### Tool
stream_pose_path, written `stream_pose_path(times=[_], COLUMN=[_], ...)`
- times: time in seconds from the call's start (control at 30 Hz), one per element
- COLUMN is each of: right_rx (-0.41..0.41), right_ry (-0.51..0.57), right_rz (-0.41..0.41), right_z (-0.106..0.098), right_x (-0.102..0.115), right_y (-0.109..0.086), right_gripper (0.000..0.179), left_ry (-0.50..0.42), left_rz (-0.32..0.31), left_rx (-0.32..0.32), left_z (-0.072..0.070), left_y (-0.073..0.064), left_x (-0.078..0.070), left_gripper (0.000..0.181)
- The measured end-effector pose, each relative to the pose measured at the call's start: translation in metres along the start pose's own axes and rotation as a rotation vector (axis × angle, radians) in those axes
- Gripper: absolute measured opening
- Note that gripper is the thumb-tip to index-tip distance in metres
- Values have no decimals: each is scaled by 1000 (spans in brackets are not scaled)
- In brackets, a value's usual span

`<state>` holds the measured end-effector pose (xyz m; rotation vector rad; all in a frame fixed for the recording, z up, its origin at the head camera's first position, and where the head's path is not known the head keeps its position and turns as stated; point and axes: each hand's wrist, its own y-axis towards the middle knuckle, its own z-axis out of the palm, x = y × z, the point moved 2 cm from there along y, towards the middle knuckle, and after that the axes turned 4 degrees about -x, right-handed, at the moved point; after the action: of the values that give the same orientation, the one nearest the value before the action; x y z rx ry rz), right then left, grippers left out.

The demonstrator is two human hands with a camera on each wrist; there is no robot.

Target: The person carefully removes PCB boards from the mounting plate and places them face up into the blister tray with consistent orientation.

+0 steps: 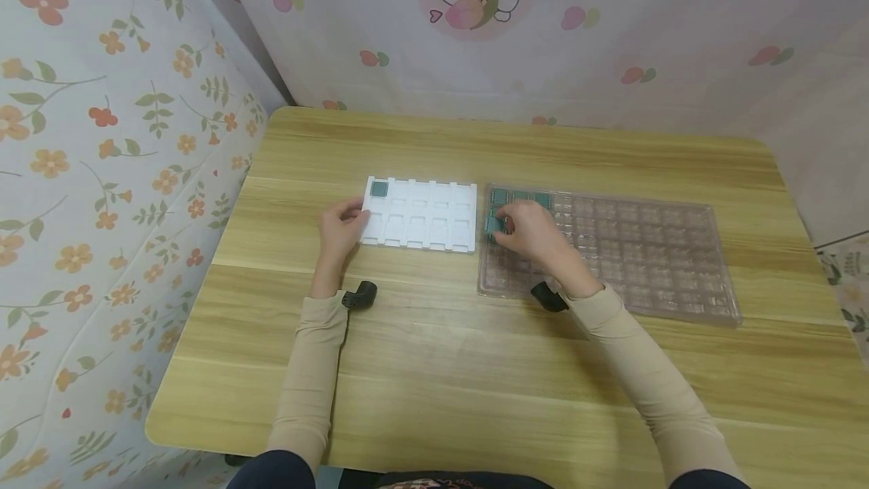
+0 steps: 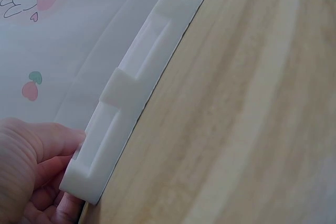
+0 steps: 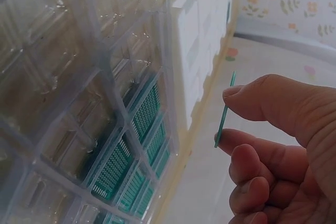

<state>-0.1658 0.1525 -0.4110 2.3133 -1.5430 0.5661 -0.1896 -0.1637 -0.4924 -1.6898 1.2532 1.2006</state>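
Observation:
A white tray [image 1: 421, 216] with two rows of shallow pockets lies on the table, a green square board [image 1: 379, 189] in its far left pocket. My left hand [image 1: 342, 229] grips the tray's left end; in the left wrist view the thumb lies over the edge, with the fingers beside and below. Between thumb and index finger, my right hand [image 3: 278, 135] pinches a thin green circuit board [image 3: 224, 111], seen edge-on and clear of the tray. That hand is over the left end of a clear plastic tray [image 1: 638, 247], whose left pockets hold several green boards [image 3: 113, 169].
Both trays lie side by side on a wood-grain table [image 1: 421, 368], a narrow gap between them. A patterned curtain [image 1: 380, 13] hangs behind the far edge, a floral one [image 1: 102, 210] on the left. Black wrist cameras [image 1: 360, 296] sit at both cuffs.

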Motion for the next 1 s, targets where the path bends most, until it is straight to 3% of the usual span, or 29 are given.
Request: stream_pose_path(times=[1.0], right_rx=[-17], right_ry=[-8], right_rz=[26], right_z=[-5], right_x=[-14], right_y=[-18], right_gripper=[29], left_ry=[10], left_rz=[-7], left_rx=[14], left_z=[-1], left_y=[-1], left_x=[0], left_gripper=[31])
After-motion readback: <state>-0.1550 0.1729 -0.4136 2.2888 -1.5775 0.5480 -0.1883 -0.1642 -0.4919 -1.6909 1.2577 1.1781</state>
